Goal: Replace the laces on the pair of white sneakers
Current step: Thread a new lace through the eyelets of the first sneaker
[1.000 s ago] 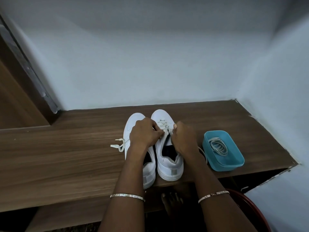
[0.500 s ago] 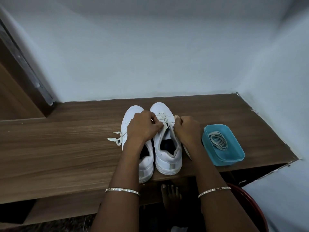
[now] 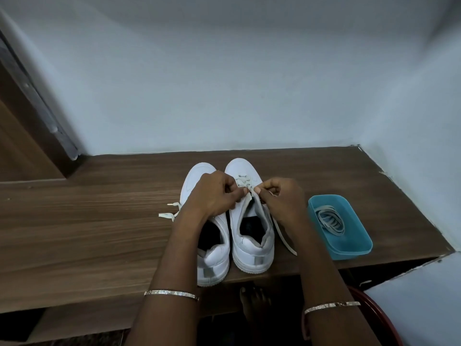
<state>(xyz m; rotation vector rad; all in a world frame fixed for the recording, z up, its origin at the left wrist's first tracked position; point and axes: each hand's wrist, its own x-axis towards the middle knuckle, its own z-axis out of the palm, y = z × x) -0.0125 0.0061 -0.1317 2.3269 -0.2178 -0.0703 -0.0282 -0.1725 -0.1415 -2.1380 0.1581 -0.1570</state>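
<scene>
Head camera is looking down at a wooden table (image 3: 99,233) where the pair of white sneakers is sitting side by side at centre frame, toes pointing toward the wall and heels at the near edge. Both hands are working over the right sneaker (image 3: 252,248). The left hand (image 3: 214,193) is reaching across the left sneaker (image 3: 214,260) with fingers curled, pinching the lace (image 3: 242,182) near the top of the tongue. The right hand (image 3: 282,198) is pinching the same lace just beside it, and the fingertips of the two hands are nearly touching. A loose end (image 3: 284,236) of this lace is trailing across the table along the sneaker's right side. Two lace tips (image 3: 172,213) are poking out to the left of the left sneaker. At the right of the frame, a blue tub (image 3: 349,250) is holding a coiled bundle of laces (image 3: 329,219).
</scene>
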